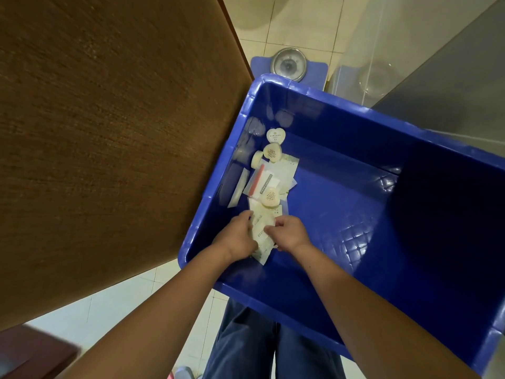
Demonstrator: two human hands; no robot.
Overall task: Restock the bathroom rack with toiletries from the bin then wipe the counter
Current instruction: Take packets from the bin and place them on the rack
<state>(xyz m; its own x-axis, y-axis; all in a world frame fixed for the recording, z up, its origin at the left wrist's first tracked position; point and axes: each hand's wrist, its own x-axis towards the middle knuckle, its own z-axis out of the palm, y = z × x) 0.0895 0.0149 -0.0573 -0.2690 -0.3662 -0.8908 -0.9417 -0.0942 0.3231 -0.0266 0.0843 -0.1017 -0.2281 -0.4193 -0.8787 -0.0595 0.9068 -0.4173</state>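
Toiletry sachets [260, 231], pale and flat, lie bunched at the near end of a pile along the left wall of the blue bin [341, 127], and both hands are on them. The left grip [237, 237] has its fingers curled round the left edge of the sachets. The right grip [289, 231] pinches them from the other side, so the two nearly meet over the packets.

Farther along the same wall lie more flat packets, one of them a clear packet with a red stick [261, 184] inside. On and just beyond these sit three small heart-shaped pots [276, 135] with printed tops. The rest of the bin's floor is bare blue plastic with a quilted pattern.

The bin's left rim is against a brown wooden panel [109, 132]. Beyond its far rim a round-dial scale [288, 64] stands on the pale tiled floor [131, 296]. The person's blue trousers [246, 340] show below the bin.
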